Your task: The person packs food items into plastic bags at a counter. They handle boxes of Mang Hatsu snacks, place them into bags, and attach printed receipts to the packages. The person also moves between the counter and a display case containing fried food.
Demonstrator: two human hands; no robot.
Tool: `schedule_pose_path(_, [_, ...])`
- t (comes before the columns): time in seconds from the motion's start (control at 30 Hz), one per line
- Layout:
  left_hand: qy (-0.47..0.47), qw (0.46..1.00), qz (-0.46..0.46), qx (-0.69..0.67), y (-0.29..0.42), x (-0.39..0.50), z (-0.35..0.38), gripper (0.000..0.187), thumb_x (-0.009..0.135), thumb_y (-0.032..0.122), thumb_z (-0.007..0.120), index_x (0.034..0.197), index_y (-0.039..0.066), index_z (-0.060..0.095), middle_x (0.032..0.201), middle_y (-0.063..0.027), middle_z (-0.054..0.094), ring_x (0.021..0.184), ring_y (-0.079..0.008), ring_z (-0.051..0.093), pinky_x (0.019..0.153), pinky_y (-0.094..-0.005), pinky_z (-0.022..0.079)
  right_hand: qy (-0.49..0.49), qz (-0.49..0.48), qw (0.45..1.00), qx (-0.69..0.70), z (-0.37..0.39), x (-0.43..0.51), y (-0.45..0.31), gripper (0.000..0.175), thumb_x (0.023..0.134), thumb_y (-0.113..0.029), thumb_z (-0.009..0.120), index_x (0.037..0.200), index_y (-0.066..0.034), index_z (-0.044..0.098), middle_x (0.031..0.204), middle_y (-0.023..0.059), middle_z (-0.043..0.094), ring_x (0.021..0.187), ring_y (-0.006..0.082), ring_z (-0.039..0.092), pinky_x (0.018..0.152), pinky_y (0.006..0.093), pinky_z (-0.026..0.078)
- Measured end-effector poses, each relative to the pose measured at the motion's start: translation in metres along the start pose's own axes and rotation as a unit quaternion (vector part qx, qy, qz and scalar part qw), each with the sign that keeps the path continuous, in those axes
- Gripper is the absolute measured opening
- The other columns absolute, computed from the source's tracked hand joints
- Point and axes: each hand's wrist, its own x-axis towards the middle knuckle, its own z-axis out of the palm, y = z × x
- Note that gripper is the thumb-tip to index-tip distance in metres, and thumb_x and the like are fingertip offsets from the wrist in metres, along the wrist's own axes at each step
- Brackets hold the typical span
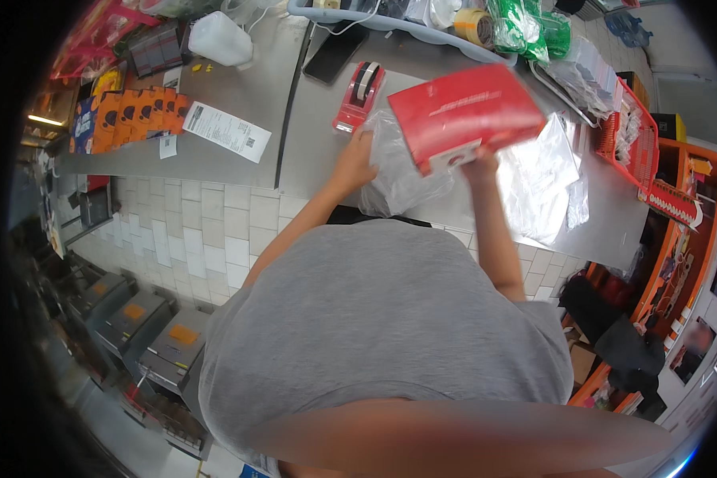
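My right hand [481, 166] grips the lower edge of a red box [466, 107], which is tilted above the metal table [328, 164]. A clear plastic bag [403, 188] hangs left of the box, partly behind it, with its left side held in my left hand [357, 161]. Just beyond my left hand lies a red tape dispenser [359, 95] with a roll of tape. To the right of the box, shiny clear plastic bags [538, 185] lie in a stack. A black smartphone [336, 52] rests beyond the tape dispenser.
Orange packets [134, 116] and a printed paper slip [227, 131] lie at left, near a white plastic container [220, 39]. A pale blue tray [394, 25] with tape rolls and wrapped goods stands at the back. A red plastic basket [644, 140] sits at right.
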Motion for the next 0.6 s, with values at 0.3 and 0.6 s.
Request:
schedule_pose_path(0.3, [-0.012, 0.990, 0.106, -0.093, 0.016, -0.009, -0.025, 0.056, 0.071, -0.004, 0.053, 0.125, -0.004, 0.044, 0.132, -0.0259, 0.041, 0.122, -0.0417, 0.042, 0.100, -0.0416, 0.039, -0.003, 0.038, 0.489, -0.871, 0.038, -0.063, 0.040, 0.087, 0.053, -0.016, 0.081, 0.134, -0.0276, 0.049, 0.130, 0.0142, 0.041, 0.122, 0.0344, 0.040, 0.099, 0.0526, 0.029])
schedule_pose_path(0.6, [-0.119, 0.982, 0.063, 0.133, 0.052, -0.008, -0.033, 0.036, 0.073, 0.000, 0.054, 0.109, -0.003, 0.056, 0.115, -0.0222, 0.056, 0.100, -0.0413, 0.054, 0.083, -0.0459, 0.046, -0.034, 0.132, 0.461, -0.877, 0.022, -0.049, 0.035, 0.085, 0.053, -0.017, 0.080, 0.131, -0.0340, 0.051, 0.134, 0.0130, 0.041, 0.124, 0.0349, 0.038, 0.096, 0.0580, 0.029])
